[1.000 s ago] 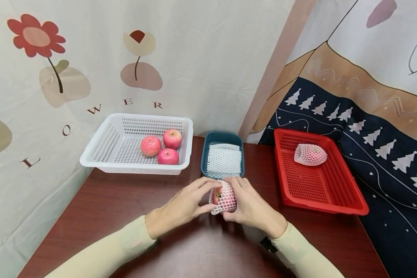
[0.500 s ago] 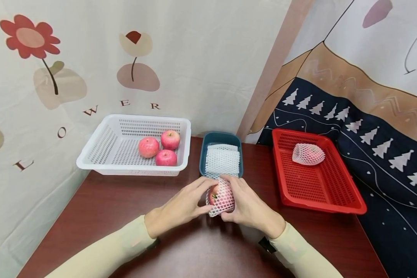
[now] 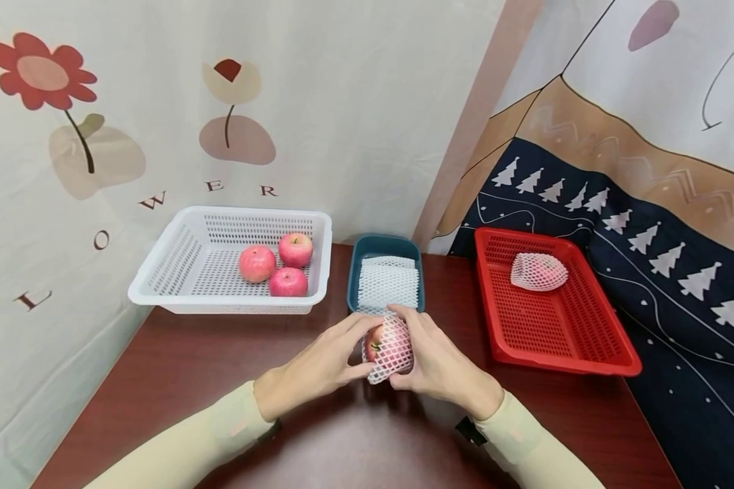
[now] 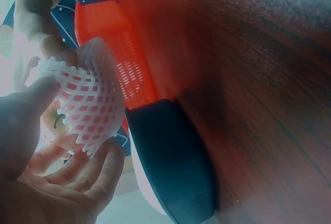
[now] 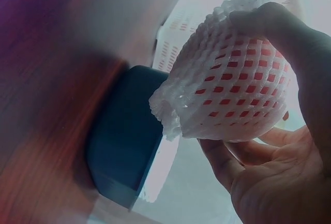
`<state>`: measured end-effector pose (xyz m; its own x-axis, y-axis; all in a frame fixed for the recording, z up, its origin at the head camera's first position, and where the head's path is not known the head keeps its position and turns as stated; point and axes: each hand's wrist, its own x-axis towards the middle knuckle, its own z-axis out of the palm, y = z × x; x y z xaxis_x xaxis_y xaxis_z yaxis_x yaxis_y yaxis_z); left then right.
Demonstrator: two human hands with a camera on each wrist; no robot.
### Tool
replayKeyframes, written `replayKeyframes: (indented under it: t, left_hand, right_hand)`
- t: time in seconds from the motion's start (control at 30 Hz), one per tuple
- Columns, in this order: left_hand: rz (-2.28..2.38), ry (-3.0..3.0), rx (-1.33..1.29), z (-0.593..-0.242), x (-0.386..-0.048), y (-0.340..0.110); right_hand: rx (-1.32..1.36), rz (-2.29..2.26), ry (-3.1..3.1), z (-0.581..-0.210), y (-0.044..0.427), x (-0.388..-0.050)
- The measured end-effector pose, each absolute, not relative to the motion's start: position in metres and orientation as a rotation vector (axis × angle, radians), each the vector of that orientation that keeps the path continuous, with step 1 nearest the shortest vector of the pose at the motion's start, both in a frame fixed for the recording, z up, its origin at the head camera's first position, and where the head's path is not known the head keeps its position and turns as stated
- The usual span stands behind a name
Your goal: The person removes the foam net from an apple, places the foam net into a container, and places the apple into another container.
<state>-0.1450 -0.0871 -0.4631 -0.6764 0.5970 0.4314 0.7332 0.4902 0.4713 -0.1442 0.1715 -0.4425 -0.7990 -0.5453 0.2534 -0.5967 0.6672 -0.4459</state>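
Between both hands is a red apple [image 3: 374, 345], mostly covered by a white foam net sleeve [image 3: 395, 348]. Its stem end shows through the sleeve's open side, facing the left hand. My left hand [image 3: 319, 361] pinches the net's edge, thumb below and fingers above, as the left wrist view also shows. From the other side my right hand [image 3: 445, 362] grips the netted apple; in the right wrist view its thumb lies on the net and its fingers curl under. Just behind the hands stands a dark teal bin [image 3: 421, 288] holding flat white foam nets [image 3: 389, 280].
At the back left, a white plastic basket [image 3: 159, 300] contains three bare apples [image 3: 257, 263]. A red basket [image 3: 563, 365] on the right holds one netted apple [image 3: 539, 272]. Printed curtains [image 3: 355, 122] hang behind the dark red-brown table [image 3: 232, 353].
The head view has shifted slightly, so the baskets appear a little further left. Both hands keep hold of the apple and net; the net's lower edge sits slightly lower over the apple.
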Motion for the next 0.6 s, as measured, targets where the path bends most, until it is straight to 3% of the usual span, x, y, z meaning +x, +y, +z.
replayKeyframes:
  t: [0.6]
  left_hand:
    - [-1.002,-2.539,-1.071,-0.4624,-0.1442,-0.0868]
  right_hand:
    - [1.024,0.804,-2.734,-0.4426,0.1704,-0.1481]
